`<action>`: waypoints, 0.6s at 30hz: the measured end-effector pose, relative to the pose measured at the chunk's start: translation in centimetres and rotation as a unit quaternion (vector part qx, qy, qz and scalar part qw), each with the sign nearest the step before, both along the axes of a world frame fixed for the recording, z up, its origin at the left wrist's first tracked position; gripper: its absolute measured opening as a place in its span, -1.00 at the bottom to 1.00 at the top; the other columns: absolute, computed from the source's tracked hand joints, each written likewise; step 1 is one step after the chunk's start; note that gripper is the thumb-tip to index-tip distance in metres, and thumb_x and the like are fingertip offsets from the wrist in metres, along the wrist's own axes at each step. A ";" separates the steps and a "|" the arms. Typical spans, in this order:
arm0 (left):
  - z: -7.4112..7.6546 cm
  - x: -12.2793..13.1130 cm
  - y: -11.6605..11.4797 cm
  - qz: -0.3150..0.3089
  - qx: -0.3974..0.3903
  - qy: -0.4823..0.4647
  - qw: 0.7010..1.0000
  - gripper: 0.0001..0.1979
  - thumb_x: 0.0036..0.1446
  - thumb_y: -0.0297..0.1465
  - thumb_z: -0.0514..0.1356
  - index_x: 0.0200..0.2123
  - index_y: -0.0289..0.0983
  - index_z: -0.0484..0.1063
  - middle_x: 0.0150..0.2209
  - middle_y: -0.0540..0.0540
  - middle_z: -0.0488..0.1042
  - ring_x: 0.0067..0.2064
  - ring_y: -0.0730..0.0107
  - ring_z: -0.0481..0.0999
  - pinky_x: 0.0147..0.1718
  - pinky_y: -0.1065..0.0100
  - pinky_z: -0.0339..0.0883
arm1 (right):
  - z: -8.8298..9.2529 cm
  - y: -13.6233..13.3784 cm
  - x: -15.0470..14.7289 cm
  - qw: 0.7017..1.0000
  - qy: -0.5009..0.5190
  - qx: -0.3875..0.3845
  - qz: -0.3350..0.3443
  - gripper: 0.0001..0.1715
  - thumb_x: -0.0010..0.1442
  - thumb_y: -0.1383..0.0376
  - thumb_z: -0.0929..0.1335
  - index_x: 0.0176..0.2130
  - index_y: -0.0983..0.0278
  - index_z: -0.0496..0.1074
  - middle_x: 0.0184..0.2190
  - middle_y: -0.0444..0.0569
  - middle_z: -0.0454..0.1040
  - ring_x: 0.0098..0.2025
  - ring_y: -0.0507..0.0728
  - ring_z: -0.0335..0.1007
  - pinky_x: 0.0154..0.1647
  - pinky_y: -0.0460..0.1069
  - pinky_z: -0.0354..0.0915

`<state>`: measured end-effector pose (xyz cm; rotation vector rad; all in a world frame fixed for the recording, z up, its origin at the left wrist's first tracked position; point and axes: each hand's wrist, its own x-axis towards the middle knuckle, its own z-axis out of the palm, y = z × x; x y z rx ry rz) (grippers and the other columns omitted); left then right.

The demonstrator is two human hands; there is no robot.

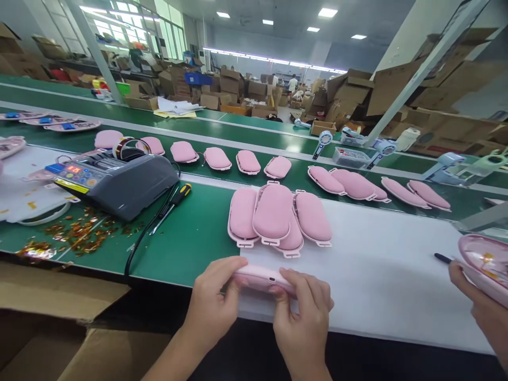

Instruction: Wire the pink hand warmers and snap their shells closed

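Both my hands grip one pink oval casing (257, 277) edge-on at the near edge of the white mat (381, 264). My left hand (212, 301) pinches its left end, fingers closed. My right hand (304, 312) clasps its right part from above, fingers closed. Just beyond them several pink casings (273, 214) lie stacked in a small pile on the mat's far left corner.
A grey tape dispenser (119, 182) with a black cable and a yellow-handled screwdriver (174, 203) sit left on the green bench. A row of pink casings (216, 157) lies on the green belt behind. Another person's hand (482, 304) holds a pink shell at right. Open cardboard box (51, 323) lower left.
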<state>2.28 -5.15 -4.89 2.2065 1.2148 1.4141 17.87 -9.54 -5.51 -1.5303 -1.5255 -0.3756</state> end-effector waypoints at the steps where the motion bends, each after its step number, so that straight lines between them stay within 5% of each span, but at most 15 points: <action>1: 0.1 0.1 -0.1 0.001 -0.002 0.005 1.000 -0.81 0.17 -0.47 0.10 -0.19 -0.27 0.48 -0.25 -0.11 0.59 -0.21 0.34 0.58 -0.24 0.41 0.47 | 0.0 -0.1 0.3 1.000 -0.004 -0.013 0.011 -0.86 0.30 0.28 0.25 -0.17 0.23 0.38 -0.34 -0.06 0.46 -0.26 0.16 0.29 -0.21 0.05 0.13; 4: 2.0 0.4 0.0 -0.017 0.020 0.010 1.000 -0.81 0.16 -0.48 0.08 -0.22 -0.28 0.47 -0.30 -0.13 0.58 -0.29 0.32 0.57 -0.33 0.37 0.48 | 1.0 -0.4 1.9 0.992 -0.032 -0.072 0.097 -0.77 0.24 0.27 0.30 -0.07 0.19 0.36 -0.24 -0.07 0.50 -0.20 0.16 0.37 -0.21 0.04 0.23; 7: 6.8 0.7 1.6 -0.073 0.128 0.016 0.989 -0.79 0.11 -0.55 0.10 -0.20 -0.26 0.46 -0.30 -0.11 0.57 -0.26 0.33 0.55 -0.26 0.35 0.45 | 4.6 1.0 3.3 0.983 -0.012 -0.088 0.161 -0.71 0.21 0.29 0.30 -0.04 0.15 0.38 -0.19 -0.07 0.50 -0.17 0.15 0.39 -0.20 0.03 0.29; 10: 13.0 1.2 5.9 -0.056 0.200 -0.052 0.977 -0.80 0.13 -0.53 0.13 -0.19 -0.23 0.46 -0.20 -0.09 0.56 -0.09 0.33 0.49 -0.05 0.31 0.37 | 10.5 6.2 4.7 0.987 0.079 -0.111 0.081 -0.77 0.20 0.25 0.29 -0.13 0.19 0.44 -0.25 -0.04 0.50 -0.19 0.19 0.38 -0.18 0.06 0.29; 12: 15.9 1.5 10.4 0.040 0.086 -0.109 0.990 -0.77 0.17 -0.40 0.14 -0.09 -0.21 0.44 -0.05 -0.07 0.51 0.02 0.33 0.43 0.03 0.32 0.29 | 13.9 11.8 6.2 0.967 0.140 -0.213 0.005 -0.77 0.20 0.17 0.32 -0.20 0.23 0.44 -0.28 -0.04 0.50 -0.19 0.20 0.39 -0.17 0.07 0.30; 13: 16.5 1.6 12.9 0.084 -0.037 -0.124 0.988 -0.75 0.19 -0.36 0.11 -0.06 -0.18 0.42 -0.02 -0.03 0.49 0.04 0.37 0.42 0.02 0.37 0.29 | 15.0 14.9 7.2 0.960 0.156 -0.230 -0.024 -0.74 0.23 0.15 0.30 -0.21 0.28 0.44 -0.29 -0.02 0.49 -0.19 0.20 0.40 -0.17 0.08 0.31; 15: 16.1 1.9 17.7 0.104 -0.146 -0.105 0.978 -0.77 0.23 -0.35 0.07 -0.11 -0.27 0.45 -0.14 -0.08 0.54 -0.09 0.33 0.49 -0.08 0.33 0.34 | 15.6 20.7 9.4 0.937 0.196 -0.282 -0.072 -0.69 0.26 0.16 0.31 -0.11 0.33 0.40 -0.17 -0.01 0.46 -0.16 0.13 0.41 -0.13 0.10 0.35; 18: 13.0 3.1 23.6 0.121 -0.288 -0.063 0.948 -0.78 0.20 -0.31 0.16 -0.17 -0.35 0.43 -0.21 -0.09 0.51 -0.21 0.33 0.51 -0.20 0.22 0.42 | 13.6 26.9 12.5 0.895 0.242 -0.357 -0.114 -0.63 0.27 0.17 0.32 0.01 0.31 0.35 -0.04 0.02 0.41 -0.10 0.13 0.41 -0.12 0.11 0.39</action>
